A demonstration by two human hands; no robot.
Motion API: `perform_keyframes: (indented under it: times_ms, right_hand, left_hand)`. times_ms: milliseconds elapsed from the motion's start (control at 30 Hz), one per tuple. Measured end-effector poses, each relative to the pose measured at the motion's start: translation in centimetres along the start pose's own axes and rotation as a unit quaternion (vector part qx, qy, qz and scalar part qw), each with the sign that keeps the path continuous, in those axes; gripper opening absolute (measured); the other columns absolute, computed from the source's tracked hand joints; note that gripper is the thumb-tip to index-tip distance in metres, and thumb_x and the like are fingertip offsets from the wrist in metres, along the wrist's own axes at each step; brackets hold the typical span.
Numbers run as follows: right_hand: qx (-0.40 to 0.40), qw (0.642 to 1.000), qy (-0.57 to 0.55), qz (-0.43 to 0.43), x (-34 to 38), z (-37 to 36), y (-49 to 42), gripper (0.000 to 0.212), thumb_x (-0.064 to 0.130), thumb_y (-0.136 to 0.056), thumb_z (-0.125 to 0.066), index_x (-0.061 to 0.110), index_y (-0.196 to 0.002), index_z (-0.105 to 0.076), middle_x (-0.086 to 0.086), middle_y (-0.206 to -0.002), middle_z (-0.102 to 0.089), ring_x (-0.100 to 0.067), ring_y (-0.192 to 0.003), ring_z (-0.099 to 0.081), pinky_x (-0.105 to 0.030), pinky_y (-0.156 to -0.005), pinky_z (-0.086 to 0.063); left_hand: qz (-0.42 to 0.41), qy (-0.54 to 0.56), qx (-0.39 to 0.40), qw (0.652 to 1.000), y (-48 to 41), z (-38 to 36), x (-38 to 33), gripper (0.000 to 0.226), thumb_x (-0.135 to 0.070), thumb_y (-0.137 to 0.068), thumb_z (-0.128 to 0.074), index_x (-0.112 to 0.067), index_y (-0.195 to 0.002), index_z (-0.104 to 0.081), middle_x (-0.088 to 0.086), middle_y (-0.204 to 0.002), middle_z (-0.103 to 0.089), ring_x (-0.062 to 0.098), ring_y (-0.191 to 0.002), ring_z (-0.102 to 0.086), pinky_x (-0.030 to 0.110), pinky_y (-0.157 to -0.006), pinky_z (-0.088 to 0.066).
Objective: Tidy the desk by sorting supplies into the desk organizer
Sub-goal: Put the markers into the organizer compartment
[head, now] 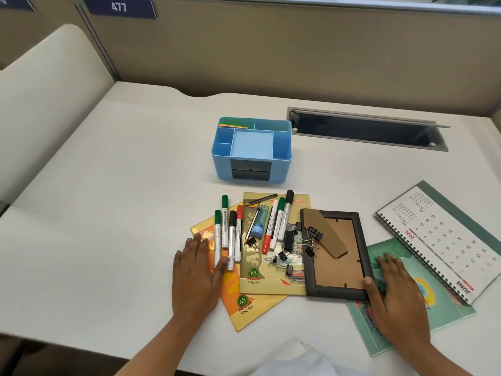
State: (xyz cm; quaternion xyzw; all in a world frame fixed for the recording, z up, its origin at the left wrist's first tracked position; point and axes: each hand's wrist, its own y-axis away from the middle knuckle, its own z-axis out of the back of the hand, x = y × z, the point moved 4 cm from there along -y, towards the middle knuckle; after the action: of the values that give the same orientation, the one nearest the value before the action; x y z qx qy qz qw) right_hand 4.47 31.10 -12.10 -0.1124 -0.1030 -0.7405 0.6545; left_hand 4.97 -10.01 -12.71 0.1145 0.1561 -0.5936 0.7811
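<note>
Head view: the white desk (108, 202) fills the frame, with a cubicle wall at the far side. To the right lie a spiral calendar (444, 240) and a green booklet (433, 308). Near the middle two yellow notebooks (271, 283) overlap, and a dark picture frame (336, 256) lies face down beside them. Farther back stands the blue organizer (252, 150); its compartments look mostly empty, apart from coloured paper in the far-left slot. Markers (227, 237) lie in two loose groups on the notebooks, along with a pencil (261, 199) and scattered black binder clips (290, 240).

The left hand (198, 278) lies flat, fingers spread, holding nothing, its thumb touching the near ends of the left markers. The right hand (393, 291) lies flat on the booklet, fingers wide, thumb against the frame's near-right corner.

Sorting appears barely begun. The left markers look the easiest start: gather them parallel into one bundle, grip mid-barrel, and stand them upright in a tall rear compartment. The right hand can steady the frame so the clips on it do not slide. Clips likely suit the small front-left cells.
</note>
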Motion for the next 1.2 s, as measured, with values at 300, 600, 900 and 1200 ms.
perform_keyframes:
  times_ms: [300,600,900,1200]
  right_hand:
    - [0.0,1.0,0.003,0.003,0.1,0.1,0.0,0.08,0.067,-0.092,-0.019,0.013,-0.148,-0.039,-0.005,-0.157,-0.034,-0.022,-0.148,-0.024,-0.05,-0.117,-0.027]
    - [-0.005,1.0,0.005,0.007,0.1,0.0,-0.2,0.083,0.068,-0.091,-0.019,0.012,-0.146,-0.043,-0.006,-0.156,-0.037,-0.023,-0.146,-0.027,-0.051,-0.113,-0.03]
    - [-0.006,1.0,0.014,0.009,0.1,-0.1,-0.3,0.081,0.066,-0.091,-0.02,0.011,-0.145,-0.043,-0.008,-0.155,-0.038,-0.026,-0.146,-0.029,-0.054,-0.112,-0.032]
    - [0.0,1.0,-0.008,-0.001,0.0,-0.2,-0.5,0.08,0.068,-0.09,-0.021,0.014,-0.146,-0.042,-0.004,-0.157,-0.035,-0.022,-0.147,-0.026,-0.051,-0.115,-0.027]
  left_hand:
    - [0.028,0.059,-0.016,0.998,-0.3,0.7,-0.5,0.075,-0.066,-0.092,-0.026,-0.014,-0.141,-0.047,0.005,-0.154,-0.038,0.021,-0.145,-0.027,0.04,-0.12,-0.017]
    - [0.093,0.086,-0.031,0.991,-3.4,3.5,-2.4,0.034,-0.04,-0.092,-0.06,-0.015,-0.114,-0.068,0.001,-0.111,-0.062,0.017,-0.096,-0.061,0.027,-0.073,-0.046]
    - [0.133,0.095,0.011,0.986,-3.2,3.8,-1.9,0.025,-0.041,-0.089,-0.062,-0.017,-0.093,-0.068,-0.006,-0.077,-0.062,0.01,-0.066,-0.056,0.023,-0.052,-0.037]
    - [0.138,0.08,0.046,0.986,-3.0,4.1,-2.1,0.013,-0.034,-0.084,-0.064,-0.022,-0.084,-0.064,-0.006,-0.074,-0.061,0.01,-0.064,-0.058,0.027,-0.056,-0.052]
